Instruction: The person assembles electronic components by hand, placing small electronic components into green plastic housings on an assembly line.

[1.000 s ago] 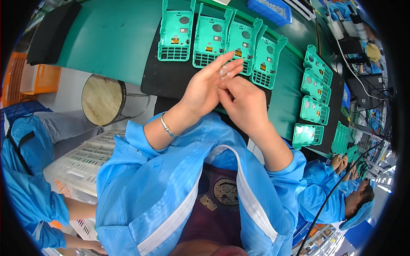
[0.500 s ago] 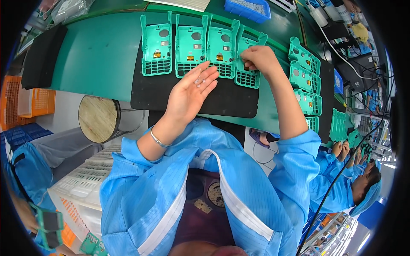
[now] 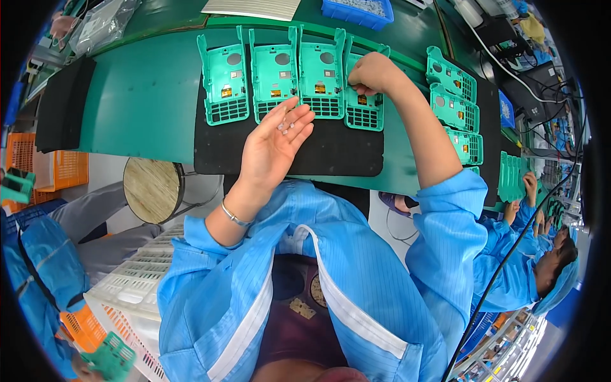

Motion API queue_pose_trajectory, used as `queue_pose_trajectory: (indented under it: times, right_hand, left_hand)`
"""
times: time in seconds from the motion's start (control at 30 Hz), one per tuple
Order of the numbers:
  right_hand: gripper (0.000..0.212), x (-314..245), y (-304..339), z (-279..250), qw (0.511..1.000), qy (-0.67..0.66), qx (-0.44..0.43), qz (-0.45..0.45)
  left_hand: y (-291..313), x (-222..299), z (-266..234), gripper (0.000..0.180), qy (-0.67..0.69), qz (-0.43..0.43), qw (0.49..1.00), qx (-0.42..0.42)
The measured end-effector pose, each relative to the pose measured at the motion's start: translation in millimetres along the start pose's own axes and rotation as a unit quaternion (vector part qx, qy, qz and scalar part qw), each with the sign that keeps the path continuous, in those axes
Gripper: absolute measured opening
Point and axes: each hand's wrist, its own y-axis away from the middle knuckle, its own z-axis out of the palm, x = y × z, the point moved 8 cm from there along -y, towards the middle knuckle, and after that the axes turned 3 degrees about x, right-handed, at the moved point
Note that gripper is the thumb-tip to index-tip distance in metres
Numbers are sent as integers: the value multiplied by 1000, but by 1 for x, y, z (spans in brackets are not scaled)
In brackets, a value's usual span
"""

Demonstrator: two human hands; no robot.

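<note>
My left hand [image 3: 267, 153] is palm up with its fingers stretched out, and several small clear pieces [image 3: 285, 128] lie on the fingers. It hovers over the front of a black mat [image 3: 337, 149]. My right hand [image 3: 377, 73] is closed in a pinch at the upper part of the rightmost green plastic housing [image 3: 364, 119] on the mat; its fingertips hide whatever is between them. Three more green housings stand to its left: one at the far left [image 3: 217, 84], one beside it [image 3: 268, 75], and one in the middle [image 3: 312, 63]. Each has a grille at its near end.
More green housings [image 3: 455, 113] line the right side of the table. At the back sits a blue bin [image 3: 356, 17] of small pale parts. A wooden-topped stool [image 3: 151, 191] and white crate [image 3: 127, 286] are at lower left. Co-workers sit at both sides.
My right hand has shifted slightly up along the rightmost housing, still pinched. The left palm stays open with the clear pieces. The whole view has shifted a little.
</note>
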Motion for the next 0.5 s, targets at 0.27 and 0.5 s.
queue_pose_trajectory:
  times: [0.27,0.5]
  right_hand:
    - [25,-9,65,13,919,138,269,-254]
    - [24,-15,76,16,868,185,339,-310]
  left_hand:
    - [-3,11,1,38,8,26,1000,2]
    - [-3,14,11,43,9,35,999,-21]
